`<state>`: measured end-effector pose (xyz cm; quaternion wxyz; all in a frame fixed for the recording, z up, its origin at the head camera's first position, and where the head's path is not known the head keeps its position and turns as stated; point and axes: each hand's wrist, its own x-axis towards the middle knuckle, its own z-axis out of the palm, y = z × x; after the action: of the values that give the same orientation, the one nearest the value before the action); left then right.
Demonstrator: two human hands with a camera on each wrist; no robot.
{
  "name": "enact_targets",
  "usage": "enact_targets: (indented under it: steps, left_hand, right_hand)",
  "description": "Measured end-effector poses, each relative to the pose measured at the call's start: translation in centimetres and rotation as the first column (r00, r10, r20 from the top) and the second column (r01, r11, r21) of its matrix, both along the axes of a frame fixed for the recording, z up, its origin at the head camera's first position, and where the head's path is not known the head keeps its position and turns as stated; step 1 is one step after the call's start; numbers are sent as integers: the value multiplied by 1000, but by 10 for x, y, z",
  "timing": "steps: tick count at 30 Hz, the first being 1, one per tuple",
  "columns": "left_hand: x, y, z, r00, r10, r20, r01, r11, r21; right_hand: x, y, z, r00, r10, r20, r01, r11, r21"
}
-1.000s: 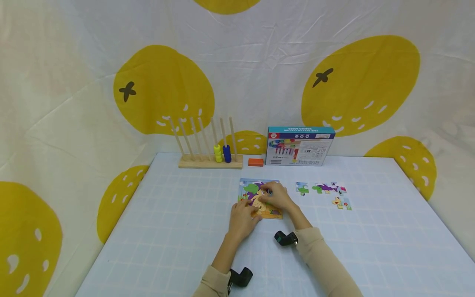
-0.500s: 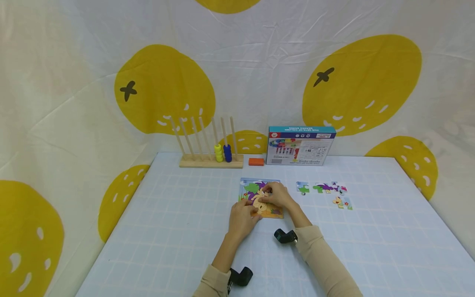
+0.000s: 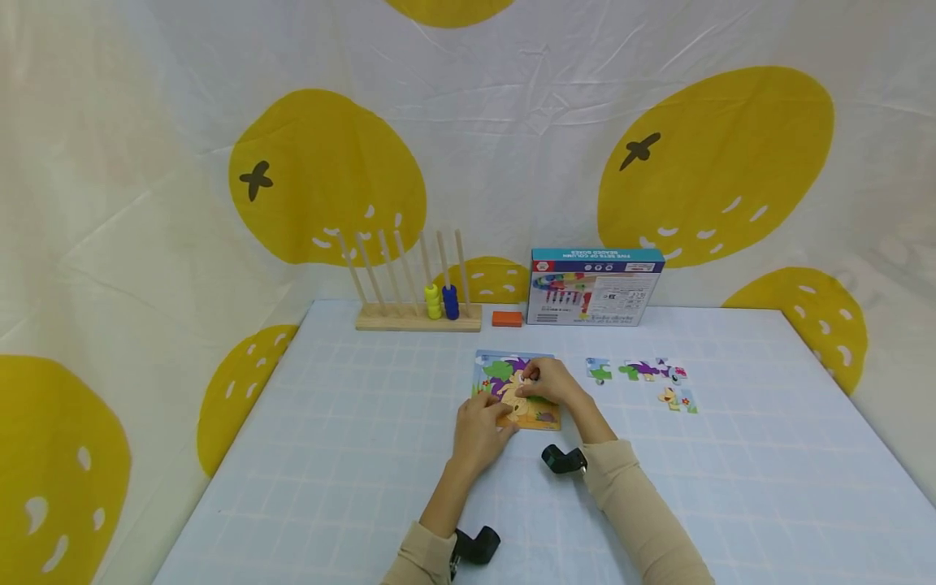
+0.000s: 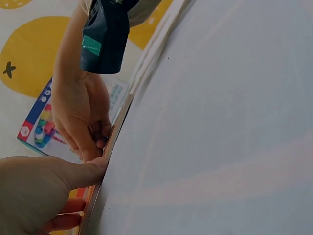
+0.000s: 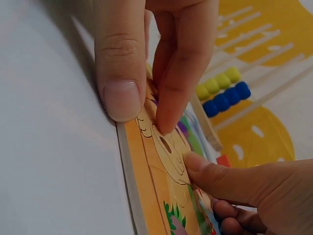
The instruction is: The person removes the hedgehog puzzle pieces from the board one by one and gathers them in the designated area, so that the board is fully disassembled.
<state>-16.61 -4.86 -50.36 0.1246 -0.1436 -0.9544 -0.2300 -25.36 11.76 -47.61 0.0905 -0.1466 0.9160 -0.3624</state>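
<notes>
A cartoon-animal jigsaw puzzle in a thin board lies on the cloth-covered table. My left hand holds it at the near left: in the right wrist view the thumb presses the board's edge while a bent finger touches the picture. From the right, my right hand bends over the puzzle, its thumb tip on the printed surface. Its other fingers curl under and partly hide; I cannot tell whether they pinch a piece. The left wrist view shows both hands at the board's edge.
Right of the puzzle lie loose pieces: a green one, a purple-and-green row and a yellow-figure group. Behind stand a wooden peg rack with yellow and blue beads, an orange block and a printed box.
Both hands stay at the same spots on the puzzle, with only slight finger movement. The whole head view has shifted a little.
</notes>
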Motion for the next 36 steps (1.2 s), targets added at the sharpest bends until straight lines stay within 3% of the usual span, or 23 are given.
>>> enact_targets:
  steps: [7,17,26,36]
  left_hand:
    - [1,3,-2,1000,-6,4,7,995,-98]
    - [2,3,0,1000,-16,13,18,995,-95]
    - [0,4,-1,997,-5,74,12,996,-86]
    - [0,2,1,995,-12,95,20,996,-89]
  right_hand:
    - [-2,1,2,999,-1,36,1,1000,22]
    - [-1,2,0,1000,-11,10,11,1000,10]
    - [0,3,-2,1000,-15,-17,14,1000,-22]
    - [1,5,-8,997,0,-72,-9,992,-122]
